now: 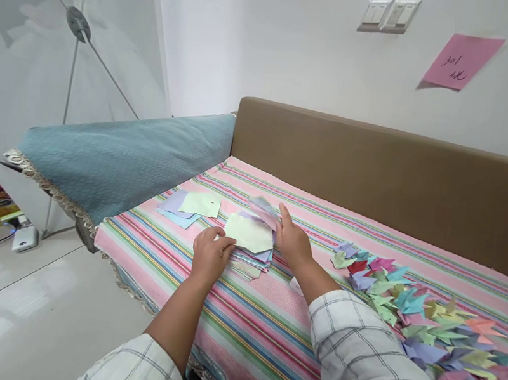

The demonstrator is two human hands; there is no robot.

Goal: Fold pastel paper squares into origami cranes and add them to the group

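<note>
A stack of colored paper sheets (252, 260) lies on the striped cloth in front of me. My left hand (209, 255) pinches the lower left corner of a pale green paper sheet (247, 231) over this stack. At the stack's right side, my right hand (295, 240) has its thumb and fingers on a pale lavender paper sheet (262, 208), which is raised and tilted behind the green one. Just left of the stack, a few loose sheets (201, 203) in green, lavender and blue overlap on the cloth.
Many folded paper cranes (414, 305) are heaped on the right of the striped sofa cover (259, 338). A brown backrest (381, 178) runs behind, and a blue-covered armrest (129, 154) stands left. A white device (26, 239) with a cable sits on the floor.
</note>
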